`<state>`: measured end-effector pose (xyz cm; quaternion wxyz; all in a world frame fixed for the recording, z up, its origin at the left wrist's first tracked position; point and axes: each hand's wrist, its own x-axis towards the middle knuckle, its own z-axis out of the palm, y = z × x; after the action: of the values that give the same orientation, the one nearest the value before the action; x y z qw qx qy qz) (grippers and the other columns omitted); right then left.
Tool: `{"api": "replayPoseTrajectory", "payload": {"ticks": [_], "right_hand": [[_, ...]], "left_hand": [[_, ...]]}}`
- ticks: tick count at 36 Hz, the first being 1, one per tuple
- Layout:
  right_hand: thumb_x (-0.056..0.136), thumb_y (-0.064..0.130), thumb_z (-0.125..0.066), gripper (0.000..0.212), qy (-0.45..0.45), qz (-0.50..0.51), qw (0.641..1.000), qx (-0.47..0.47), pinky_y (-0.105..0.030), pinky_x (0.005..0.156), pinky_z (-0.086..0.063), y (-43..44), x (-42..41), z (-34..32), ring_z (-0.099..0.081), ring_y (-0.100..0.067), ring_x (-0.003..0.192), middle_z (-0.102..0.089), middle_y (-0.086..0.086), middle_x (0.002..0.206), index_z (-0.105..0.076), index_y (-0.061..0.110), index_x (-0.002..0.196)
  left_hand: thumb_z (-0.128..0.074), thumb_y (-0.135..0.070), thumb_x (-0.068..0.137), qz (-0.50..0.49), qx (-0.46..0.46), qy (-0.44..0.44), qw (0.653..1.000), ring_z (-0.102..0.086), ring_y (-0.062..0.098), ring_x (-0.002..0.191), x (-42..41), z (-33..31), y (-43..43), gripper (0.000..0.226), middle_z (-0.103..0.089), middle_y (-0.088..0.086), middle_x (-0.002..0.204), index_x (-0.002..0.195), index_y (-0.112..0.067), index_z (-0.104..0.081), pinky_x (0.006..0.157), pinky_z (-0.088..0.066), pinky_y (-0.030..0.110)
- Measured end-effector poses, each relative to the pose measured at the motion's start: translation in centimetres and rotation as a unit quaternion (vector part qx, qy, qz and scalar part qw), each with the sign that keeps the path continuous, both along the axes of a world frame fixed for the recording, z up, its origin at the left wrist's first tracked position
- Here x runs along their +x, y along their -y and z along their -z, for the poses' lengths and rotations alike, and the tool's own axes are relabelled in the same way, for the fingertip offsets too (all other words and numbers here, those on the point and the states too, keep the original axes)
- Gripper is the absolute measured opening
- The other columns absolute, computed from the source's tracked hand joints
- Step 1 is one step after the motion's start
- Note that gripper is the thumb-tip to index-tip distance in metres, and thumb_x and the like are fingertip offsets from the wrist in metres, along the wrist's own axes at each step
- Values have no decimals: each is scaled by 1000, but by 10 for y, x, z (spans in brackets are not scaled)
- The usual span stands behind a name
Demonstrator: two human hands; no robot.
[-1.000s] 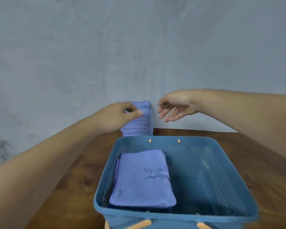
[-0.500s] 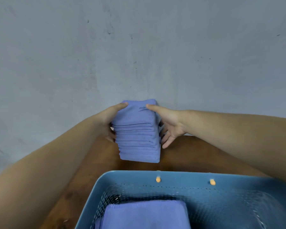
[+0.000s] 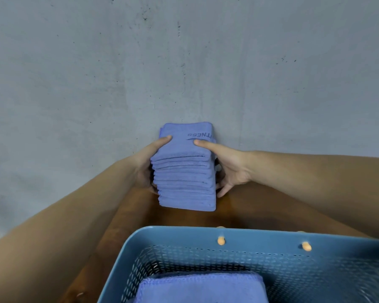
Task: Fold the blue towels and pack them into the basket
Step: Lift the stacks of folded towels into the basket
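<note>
Blue towel stack [image 3: 184, 171], clamped.
Left hand [image 3: 144, 164] and right hand [image 3: 232, 169] grip its opposite sides; basket [image 3: 184, 236] lies below the grip, nearer the person.

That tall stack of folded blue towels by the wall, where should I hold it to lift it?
Clamp the stack of folded blue towels on its left and right side faces, thumbs on the top towel, as the left hand and right hand do. It is tall with loose layers; side pressure plus thumbs should stop them sliding.
</note>
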<state>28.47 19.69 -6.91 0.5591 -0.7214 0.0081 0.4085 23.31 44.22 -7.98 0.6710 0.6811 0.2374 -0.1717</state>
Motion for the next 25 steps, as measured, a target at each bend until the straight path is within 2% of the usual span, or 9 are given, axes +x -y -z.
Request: {"api": "replayPoseTrajectory", "payload": {"ticks": [3,6,8,12,16,20,25], "right_hand": [[49,81,-86,119,12,15,1000,16,-78,103,-43,-2,-1,5,-57,-46,125,-51,-16,146,-46,31,150],[60,74,-85,87,32,13,999,28,-75,101,-47,-3,-3,8,-62,-40,121,-58,-12,134,-60,30,131],[66,68,-85,72,44,12,998,38,-73,100,-49,-2,-4,10,-65,-37,119,-60,-10,133,-64,32,125],[65,62,-85,73,68,6,996,49,-65,102,-52,-1,-9,15,-67,-30,119,-67,-4,132,-66,34,130],[85,53,-80,50,101,-9,992,78,-60,103,-53,1,-16,22,-70,-23,118,-74,3,126,-67,37,130],[87,46,-81,52,120,-5,988,96,-59,101,-54,1,-16,25,-71,-23,116,-77,1,123,-65,35,135],[89,44,-80,48,133,-12,985,112,-54,92,-60,1,-15,27,-72,-23,114,-78,2,120,-66,34,134]], "left_hand": [[-90,-85,46,-3,-4,-1,1000,-78,37,106,-1,7,0,104,-79,13,120,123,-17,-80,103,-55,57],[-91,-85,47,3,-18,2,1000,-77,36,108,-2,11,-1,104,-78,13,122,123,-15,-80,100,-58,56],[-91,-84,49,10,-27,5,1000,-77,35,110,-3,13,-1,101,-78,12,123,123,-15,-81,99,-59,53],[-89,-84,56,30,-43,13,999,-76,31,115,-8,14,1,96,-77,10,127,125,-18,-80,95,-61,45],[-83,-87,64,48,-47,45,997,-73,28,121,-16,19,0,94,-75,6,133,135,-25,-74,108,-53,45],[-75,-87,73,63,-59,87,993,-67,26,130,-23,26,2,90,-71,3,140,141,-29,-69,120,-43,47],[-75,-83,78,72,-73,100,990,-66,26,131,-24,21,4,86,-70,3,142,144,-28,-67,119,-43,47]]}}
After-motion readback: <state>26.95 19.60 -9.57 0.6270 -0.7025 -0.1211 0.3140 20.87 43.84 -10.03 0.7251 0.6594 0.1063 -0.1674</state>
